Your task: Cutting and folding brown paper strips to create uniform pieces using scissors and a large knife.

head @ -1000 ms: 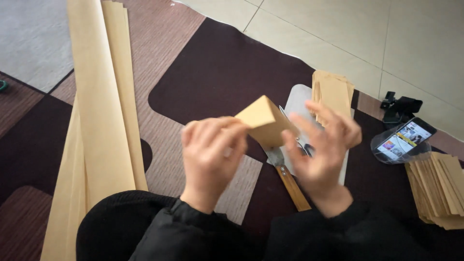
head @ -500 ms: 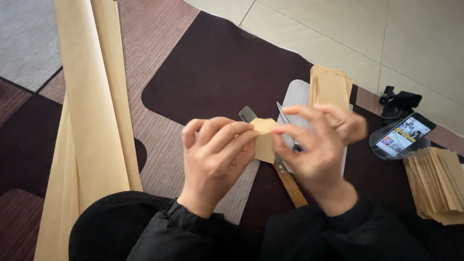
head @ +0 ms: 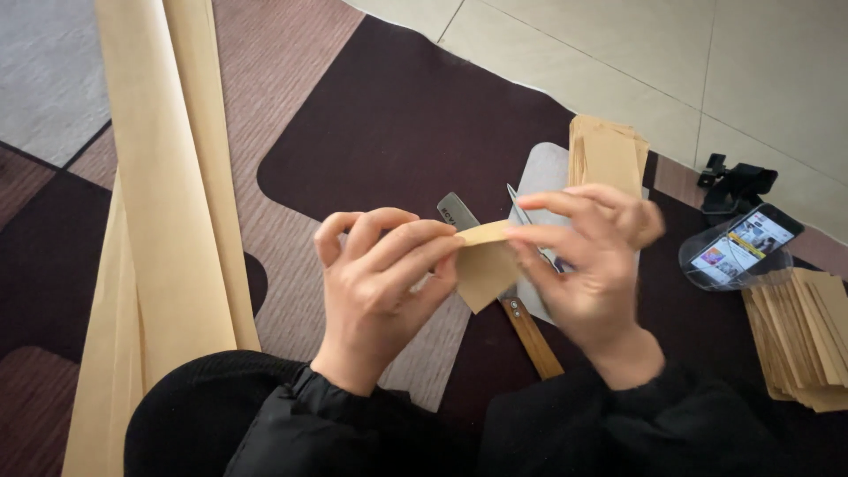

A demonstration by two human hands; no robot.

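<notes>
above the dark brown mat (head: 397, 132) we hold a small piece of tan folded paper (head: 484, 265) between both hands, near the middle of the scene. our left hand (head: 380, 283) pinches its left edge, fingers closed on the paper, and our right hand (head: 587, 265) grips the right edge, thumb and fingers together on it. under the paper lies a knife with a wooden handle (head: 530, 336), its blade mostly hidden behind our hands, next to a pale grey sheet (head: 543, 177). at the far side of that sheet sits a stack of tan paper pieces (head: 609, 150). on the right a clear plastic container (head: 738, 256) holds a phone with a lit screen, a black clip (head: 738, 185) lies just beyond it, and a second stack of folded tan pieces (head: 804, 336) lies nearer. long strips of tan paper (head: 168, 194) run down the left side.
</notes>
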